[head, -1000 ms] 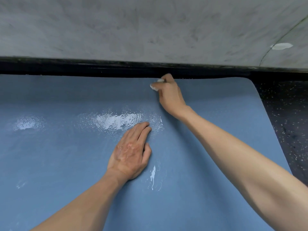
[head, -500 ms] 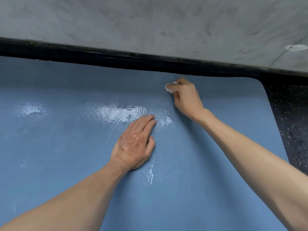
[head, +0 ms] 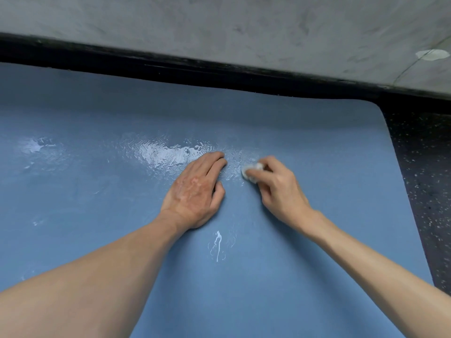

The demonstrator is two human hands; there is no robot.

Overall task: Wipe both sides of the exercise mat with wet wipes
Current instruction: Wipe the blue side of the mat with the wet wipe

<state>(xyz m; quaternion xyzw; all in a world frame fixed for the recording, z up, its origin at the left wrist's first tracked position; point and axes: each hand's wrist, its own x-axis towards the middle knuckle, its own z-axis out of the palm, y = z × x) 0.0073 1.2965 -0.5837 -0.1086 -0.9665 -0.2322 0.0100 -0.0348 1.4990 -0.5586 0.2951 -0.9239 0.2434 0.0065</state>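
Note:
A blue exercise mat [head: 305,240] lies flat on the floor and fills most of the head view. My left hand [head: 195,191] rests palm down on it near the middle, fingers together, holding nothing. Just to its right, my right hand [head: 278,186] presses a small wadded white wet wipe [head: 251,172] against the mat. A shiny wet patch [head: 163,154] spreads left of my left fingertips. A thin white streak [head: 218,245] marks the mat below my left wrist.
A grey concrete wall [head: 244,28] with a black base strip [head: 170,67] runs along the mat's far edge. Dark speckled floor [head: 424,181] borders the mat's right edge. A smaller wet spot [head: 34,147] shines at the far left.
My right hand has drawn the wipe back from the mat's far edge toward me, stopping beside my left hand. My left hand stays planted on the mat.

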